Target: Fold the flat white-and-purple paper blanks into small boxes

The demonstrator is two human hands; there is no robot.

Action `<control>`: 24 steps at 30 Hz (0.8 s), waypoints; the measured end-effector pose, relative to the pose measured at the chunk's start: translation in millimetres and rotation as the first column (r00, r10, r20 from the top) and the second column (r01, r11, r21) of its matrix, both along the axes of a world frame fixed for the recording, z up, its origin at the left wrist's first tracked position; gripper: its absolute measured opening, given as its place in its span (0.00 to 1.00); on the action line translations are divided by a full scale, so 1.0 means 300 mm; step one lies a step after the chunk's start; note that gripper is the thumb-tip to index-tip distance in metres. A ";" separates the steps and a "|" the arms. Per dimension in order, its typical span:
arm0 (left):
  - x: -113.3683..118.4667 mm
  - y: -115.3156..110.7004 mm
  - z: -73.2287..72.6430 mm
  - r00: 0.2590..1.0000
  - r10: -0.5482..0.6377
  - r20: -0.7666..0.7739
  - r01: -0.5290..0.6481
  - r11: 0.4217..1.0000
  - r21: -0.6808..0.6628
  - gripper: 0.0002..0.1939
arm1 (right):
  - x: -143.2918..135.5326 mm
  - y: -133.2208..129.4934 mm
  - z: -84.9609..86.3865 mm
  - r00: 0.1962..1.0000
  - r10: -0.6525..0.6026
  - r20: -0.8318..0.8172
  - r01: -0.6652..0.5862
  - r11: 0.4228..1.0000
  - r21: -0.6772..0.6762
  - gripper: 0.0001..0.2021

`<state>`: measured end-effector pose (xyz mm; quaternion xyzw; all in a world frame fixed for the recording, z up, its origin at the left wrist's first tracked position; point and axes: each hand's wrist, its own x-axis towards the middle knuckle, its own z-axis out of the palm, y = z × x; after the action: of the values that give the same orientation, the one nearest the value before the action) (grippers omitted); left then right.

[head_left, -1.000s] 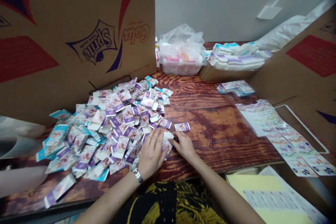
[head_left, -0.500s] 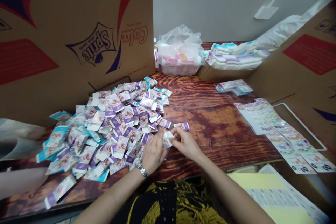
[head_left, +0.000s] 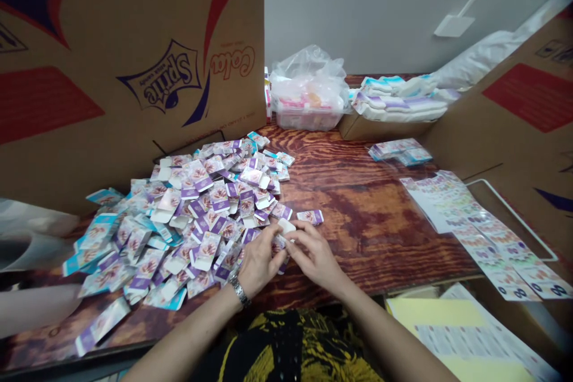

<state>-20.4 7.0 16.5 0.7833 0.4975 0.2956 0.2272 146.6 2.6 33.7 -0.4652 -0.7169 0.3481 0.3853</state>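
Between my two hands is a small printed carton (head_left: 285,227), its white end flap turned up towards me. My left hand (head_left: 262,256), with a metal watch on the wrist, grips its left side. The fingers of my right hand (head_left: 312,250) pinch the flap end from the right. A large heap of small cartons (head_left: 208,194), purple-and-white and blue-and-white, lies to the left and beyond my left hand; several have open end flaps. One purple-ended carton (head_left: 310,216) lies apart, just beyond my right hand.
A big cardboard box (head_left: 188,24) stands behind the heap, another (head_left: 501,125) at the right. At the back are a bagged plastic tub (head_left: 308,113) and a tray of flat packs (head_left: 398,101). Sticker sheets (head_left: 478,233) lie right, yellow-and-white papers (head_left: 456,334) near the front edge.
My right fingers have shifted over the carton's end, and the white flap now faces upward between both hands. My left thumb has come round to the near side. The heap looks unchanged.
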 end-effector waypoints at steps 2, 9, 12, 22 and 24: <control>-0.003 -0.001 -0.004 0.998 -0.046 -0.035 0.047 0.999 0.018 0.16 | -0.005 0.010 0.006 0.986 -0.036 -0.165 0.010 0.987 -0.159 0.10; -0.006 -0.017 -0.025 0.994 0.025 -0.110 -0.014 0.995 0.104 0.30 | -0.024 0.054 0.013 0.943 -0.143 -0.300 0.016 0.922 -0.388 0.10; -0.001 -0.018 -0.022 0.990 0.043 -0.138 -0.030 0.995 0.091 0.35 | -0.034 0.046 0.029 0.982 -0.141 -0.126 0.105 0.962 -0.253 0.07; -0.001 0.019 0.000 0.976 0.068 -0.209 -0.029 0.982 0.185 0.37 | -0.044 0.002 0.046 0.999 0.033 -0.041 -0.036 0.996 -0.079 0.16; -0.039 0.086 0.055 0.961 0.112 -0.254 -0.053 0.972 0.230 0.37 | -0.013 0.027 0.014 0.995 0.014 -0.096 -0.029 0.987 -0.156 0.18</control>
<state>-32.2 32.9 33.1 0.8146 0.5200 0.2505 0.0575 142.6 10.7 37.9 -0.4694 -0.6730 0.4295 0.3772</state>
